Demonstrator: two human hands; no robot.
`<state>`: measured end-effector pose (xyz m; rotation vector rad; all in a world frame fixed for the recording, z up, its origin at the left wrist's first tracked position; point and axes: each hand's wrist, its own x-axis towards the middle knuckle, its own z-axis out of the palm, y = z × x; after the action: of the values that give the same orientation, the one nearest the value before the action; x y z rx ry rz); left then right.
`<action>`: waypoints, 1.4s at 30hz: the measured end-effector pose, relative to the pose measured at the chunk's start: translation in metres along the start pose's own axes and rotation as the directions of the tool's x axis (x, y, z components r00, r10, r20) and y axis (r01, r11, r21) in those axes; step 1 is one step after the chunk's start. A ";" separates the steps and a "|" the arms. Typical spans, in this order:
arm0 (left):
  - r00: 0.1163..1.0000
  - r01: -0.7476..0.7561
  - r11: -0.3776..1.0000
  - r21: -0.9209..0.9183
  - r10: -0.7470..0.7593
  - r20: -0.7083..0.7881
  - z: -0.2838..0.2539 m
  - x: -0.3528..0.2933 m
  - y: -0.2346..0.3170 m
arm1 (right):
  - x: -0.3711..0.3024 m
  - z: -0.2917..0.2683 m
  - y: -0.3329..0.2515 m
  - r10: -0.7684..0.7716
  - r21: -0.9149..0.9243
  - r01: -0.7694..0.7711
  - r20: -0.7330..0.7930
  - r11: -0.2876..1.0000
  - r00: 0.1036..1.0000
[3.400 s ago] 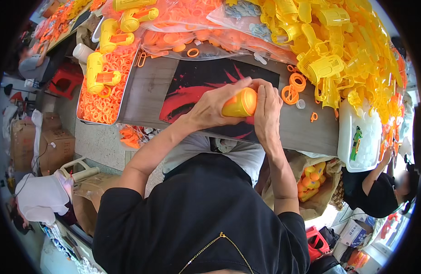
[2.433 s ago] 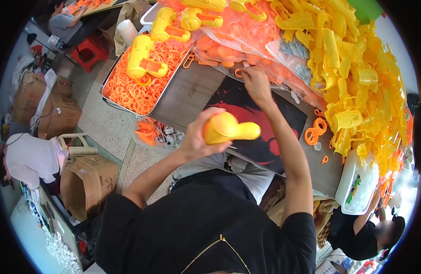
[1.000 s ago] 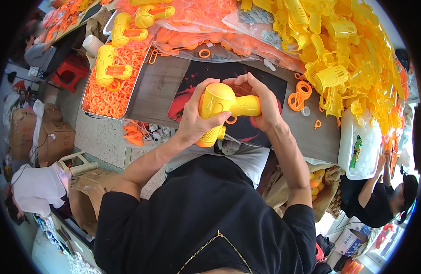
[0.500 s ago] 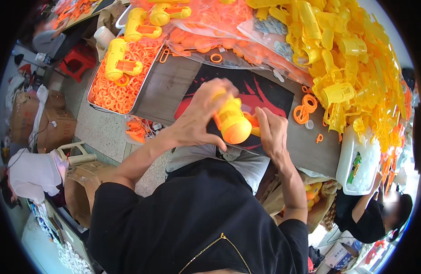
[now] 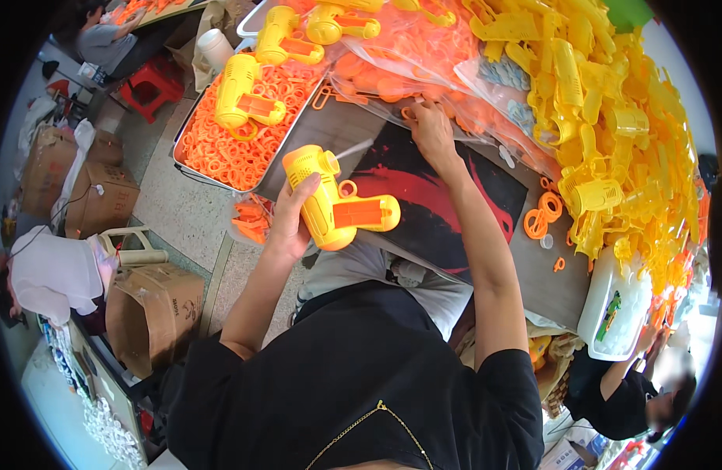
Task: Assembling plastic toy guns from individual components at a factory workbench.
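Note:
A yellow pistol-shaped plastic toy [image 5: 320, 205] with an orange strip along its handle is in my left hand [image 5: 289, 223]. The thumb lies over its body, above the near edge of the table. A small orange loop sticks out between body and handle. At the far side of the black-and-red mat [image 5: 392, 176], my right hand [image 5: 435, 135] pinches an orange ring [image 5: 409, 113], partly hidden by the fingers. Just beyond those fingers lies a clear bag of orange parts [image 5: 424, 66].
A metal tray [image 5: 259, 182] of small orange rings stands at left, with finished-looking yellow toys [image 5: 247, 90] on top. Yellow shell halves [image 5: 580, 117] heap at right. Below them are loose orange rings [image 5: 549, 205] and a white tub [image 5: 611, 313]. A co-worker [image 5: 623, 392] sits at lower right.
My right hand has left the toy and reached forward to the orange ring beyond the mat. My left hand has moved left with the toy, turning it onto its side.

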<state>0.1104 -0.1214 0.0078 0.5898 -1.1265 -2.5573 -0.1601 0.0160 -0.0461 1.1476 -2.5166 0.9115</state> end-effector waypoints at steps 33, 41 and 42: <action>0.830 -0.089 0.914 0.396 -0.152 0.537 0.085 0.046 -0.029 | -0.127 -0.129 -0.070 0.390 0.899 -0.423 0.352 0.113 0.851; 0.839 -0.315 0.888 0.336 0.095 0.536 0.113 0.042 -0.078 | -0.150 -0.110 -0.079 0.488 0.932 -0.129 -0.057 0.340 0.871; 0.846 -0.319 0.893 0.318 0.117 0.520 0.116 0.043 -0.082 | -0.151 -0.107 -0.078 0.492 0.931 -0.131 -0.057 0.340 0.869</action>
<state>0.0103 -0.0119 0.0061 -0.1424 -1.7891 -2.3380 -0.0068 0.1344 0.0060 0.5040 -1.8562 2.5774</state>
